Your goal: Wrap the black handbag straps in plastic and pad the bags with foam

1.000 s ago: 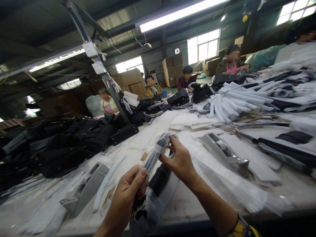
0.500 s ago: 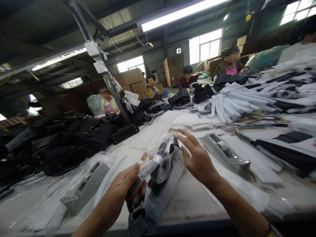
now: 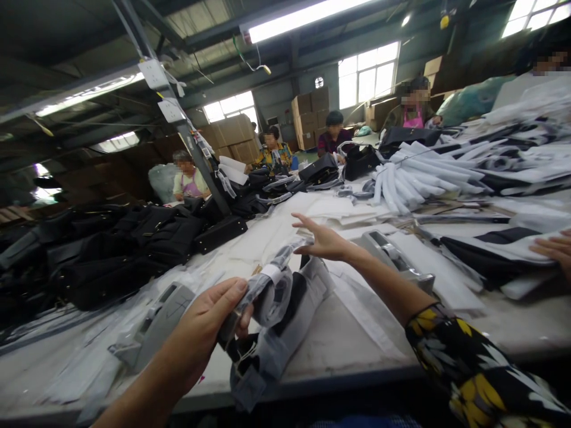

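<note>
My left hand [image 3: 218,309] is closed round the near end of a rolled bag strap [image 3: 270,276] in clear plastic, with a white band about its middle. The strap slants up and away, its lower part curling into a loop. At its far end is my right hand [image 3: 325,241], fingers spread and thumb side close to the plastic; I cannot tell whether it touches. Just under the strap lies a dark piece wrapped in whitish sheeting [image 3: 297,336], with a tag and thin string near my left hand.
Grey tape dispensers stand left [image 3: 156,324] and right [image 3: 397,261] on the white worktable [image 3: 339,351]. Black bags [image 3: 134,244] are heaped at left, white wrapped tubes [image 3: 414,178] at the back right. Another person's hand [image 3: 555,249] rests at the right edge. Several people sit across the table.
My right hand has shifted left and turned sideways at the strap's far end, its patterned sleeve now showing. My left hand keeps its hold. Another person's hand has appeared at right.
</note>
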The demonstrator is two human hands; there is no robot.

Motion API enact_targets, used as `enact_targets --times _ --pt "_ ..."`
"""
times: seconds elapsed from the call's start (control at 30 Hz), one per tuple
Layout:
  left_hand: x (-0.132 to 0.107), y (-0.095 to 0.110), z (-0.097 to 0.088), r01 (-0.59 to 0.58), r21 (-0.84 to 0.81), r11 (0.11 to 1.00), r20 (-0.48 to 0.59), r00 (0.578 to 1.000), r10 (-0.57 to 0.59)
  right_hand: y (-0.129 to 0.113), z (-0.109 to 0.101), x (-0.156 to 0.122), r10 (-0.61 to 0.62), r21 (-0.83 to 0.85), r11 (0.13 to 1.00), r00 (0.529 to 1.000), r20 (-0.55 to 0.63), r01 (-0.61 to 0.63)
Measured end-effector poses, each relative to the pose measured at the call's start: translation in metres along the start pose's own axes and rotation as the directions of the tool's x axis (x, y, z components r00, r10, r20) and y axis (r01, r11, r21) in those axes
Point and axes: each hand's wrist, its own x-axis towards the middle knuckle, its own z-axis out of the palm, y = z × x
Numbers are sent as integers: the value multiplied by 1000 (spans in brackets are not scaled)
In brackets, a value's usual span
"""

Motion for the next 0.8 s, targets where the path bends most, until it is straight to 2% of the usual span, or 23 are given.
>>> enact_targets --times 0.1,0.27,0.47,0.67,0.8 --pt "-4 -4 0 -63 -27 998 -71 996 61 10 18 -10 104 53 993 994 13 -105" --pt "-10 -14 1 -138 -139 981 -147 982 118 20 39 -16 170 30 985 979 -113 -167" --pt "-19 -33 -3 -169 -168 971 -248 961 125 25 44 -14 181 16 983 961 -211 -182" --pt "-28 -56 -8 -158 -178 971 -272 957 106 29 45 -12 180 5 983 946 -270 -185" --pt "-36 -63 -8 -201 -86 976 -321 933 164 30 45 -12 181 -2 982 935 -305 -191"
